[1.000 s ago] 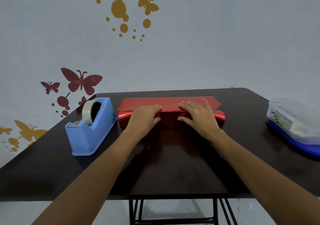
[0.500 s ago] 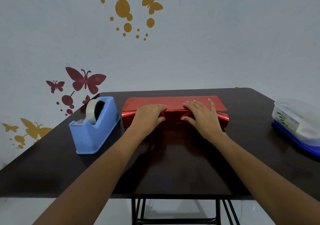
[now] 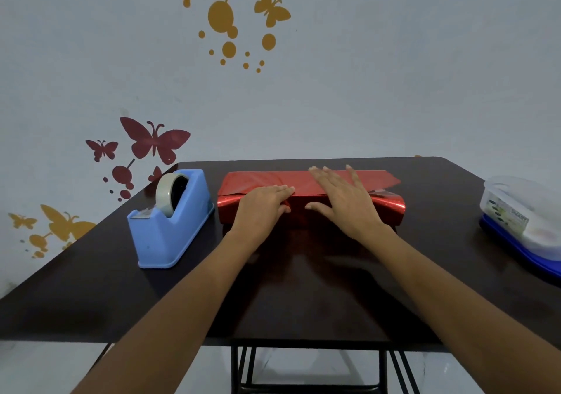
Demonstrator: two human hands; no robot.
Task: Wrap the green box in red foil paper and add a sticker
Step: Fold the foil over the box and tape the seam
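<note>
The wrapped box (image 3: 233, 210) sits toward the far side of the table, long side facing the person, about midway between left and right. It's covered all over in red foil paper (image 3: 258, 179) – shiny and a bit sparkly on the front face, with bright glints at both ends. Behind the top edge a wide flap of the foil spreads out toward the back of the table, duller looking, and it pokes out past the box at the right end. The box itself is hidden under the foil.

Both hands are on it, palms down. The left hand (image 3: 262, 208) lies flat on the near top edge, fingers straight and close together, thumb down on the front face. The right hand (image 3: 344, 201) is spread wider, fingers fanned out and reaching over onto the back flap, thumb pointing left across the front. They're just beside each other in the middle of the package – pressing, not pinching anything.

Just left of the box there's a blue tape dispenser (image 3: 170, 232) with a roll of clear tape (image 3: 166, 192) in it. Well off to the right, at the table's edge, is a clear plastic container (image 3: 522, 211) sitting on a blue base. The table (image 3: 303, 299) is dark brown and glossy, and the pale wall behind has gold butterfly decals (image 3: 271, 9) and maroon butterfly decals (image 3: 154, 141).
</note>
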